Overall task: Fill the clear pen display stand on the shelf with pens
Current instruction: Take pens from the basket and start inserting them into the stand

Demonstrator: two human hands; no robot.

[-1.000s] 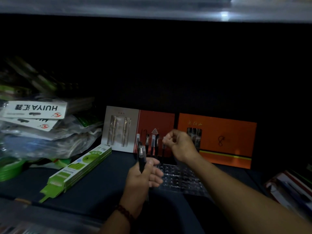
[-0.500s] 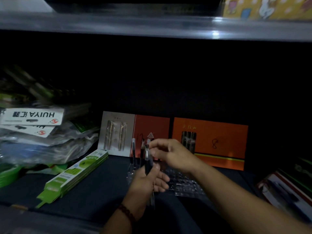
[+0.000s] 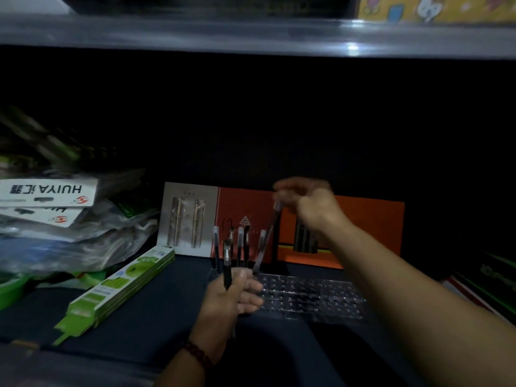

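Dim bay, its floor a dark blue, matt shelf (image 3: 145,322). On it, right of centre, the clear pen display stand (image 3: 312,300): a flat, glossy plastic slab, wide side toward the camera, dotted with rows of small round holes catching the light. At its back left corner, a few upright pens (image 3: 240,247), slim, dark-barrelled with pale tops, long axes vertical.

Right hand (image 3: 310,210) raised over that corner, blurred, fingertips pinching the top end of one slim pen (image 3: 267,237); long axis tilted, upper end leaning right toward the hand, lower tip down-left at the stand's rear edge, just beside the standing ones; contact with a hole impossible to tell. Left hand (image 3: 233,296) low at the stand's left end, fingers curled round a dark pen (image 3: 226,265) held upright, top end up; dark beaded bracelet (image 3: 198,356) on that wrist.

Behind, propped upright against the black back: a grey-and-orange pen gift box (image 3: 192,216) with two metallic pens under a window, and an orange box (image 3: 368,233). To the left, a long flat green-and-white carton (image 3: 120,289) lying diagonally, and crinkled clear plastic bags (image 3: 69,241) with white HUIYA labels
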